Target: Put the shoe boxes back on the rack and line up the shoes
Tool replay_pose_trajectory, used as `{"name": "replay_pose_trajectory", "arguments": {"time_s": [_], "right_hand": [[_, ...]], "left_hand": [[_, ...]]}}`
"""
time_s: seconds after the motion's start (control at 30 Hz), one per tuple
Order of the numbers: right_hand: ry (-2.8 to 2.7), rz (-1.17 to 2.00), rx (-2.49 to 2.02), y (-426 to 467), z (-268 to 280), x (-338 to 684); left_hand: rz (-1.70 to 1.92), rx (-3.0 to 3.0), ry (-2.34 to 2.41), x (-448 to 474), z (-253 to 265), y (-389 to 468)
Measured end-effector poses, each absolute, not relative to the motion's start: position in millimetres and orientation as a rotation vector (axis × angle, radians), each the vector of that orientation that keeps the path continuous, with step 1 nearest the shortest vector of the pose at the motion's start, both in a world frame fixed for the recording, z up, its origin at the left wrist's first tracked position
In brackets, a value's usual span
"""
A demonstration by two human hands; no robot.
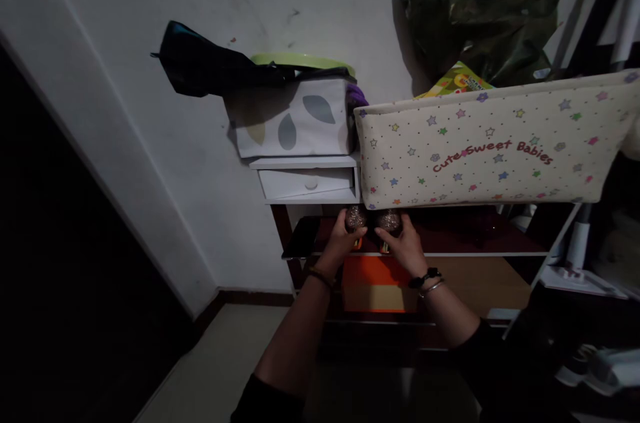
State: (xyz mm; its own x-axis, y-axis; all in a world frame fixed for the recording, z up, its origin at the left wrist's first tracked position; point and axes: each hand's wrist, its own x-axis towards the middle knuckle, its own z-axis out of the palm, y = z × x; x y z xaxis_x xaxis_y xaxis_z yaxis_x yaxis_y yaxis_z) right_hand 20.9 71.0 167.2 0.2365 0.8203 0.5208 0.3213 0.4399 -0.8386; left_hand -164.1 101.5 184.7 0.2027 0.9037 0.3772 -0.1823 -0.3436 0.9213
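Observation:
Both hands are at the upper shelf (450, 236) of a rack, just beneath the front edge of a printed fabric bin. My left hand (344, 240) is closed on a glittery brown shoe (357, 217), its thumb lying across the near side. Closed in the same way, my right hand (404, 246) grips the matching glittery shoe (389, 220) from its right side. The two shoes sit side by side with a small gap. Small orange patterned parts show below the thumbs. Dim light and the bin hide the shoes' far parts.
The cream star-print bin (480, 150) overhangs the shelf. Left of it, a leaf-print box (295, 120) carries a dark folded umbrella (200, 66). Below that is a white drawer (307, 183). An orange box (380, 283) occupies the lower shelf. A dark flat object (301, 238) juts out at left.

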Motion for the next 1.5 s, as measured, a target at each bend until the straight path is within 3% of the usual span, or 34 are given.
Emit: {"name": "replay_pose_trajectory", "arguments": {"time_s": [0.2, 0.47, 1.17, 1.3, 1.5], "right_hand": [[-1.518, 0.461, -1.052, 80.4, 155.3, 34.8], [-1.587, 0.684, -0.975, 94.0, 147.6, 47.1], [-1.733, 0.482, -1.084, 94.8, 150.1, 49.3], [-1.705, 0.4, -1.042, 80.5, 149.3, 52.9], [-1.517, 0.164, -1.033, 10.9, 132.1, 92.3]], "left_hand": [[1.362, 1.434, 0.793, -169.0, 176.4, 105.0], [1.314, 1.436, 0.798, -170.4, 170.2, 107.3], [1.246, 1.678, 0.911, -192.8, 162.8, 114.4], [1.4, 1.663, 0.881, -190.4, 154.0, 107.2], [2.029, 1.744, 1.268, -155.8, 135.2, 48.6]]}}
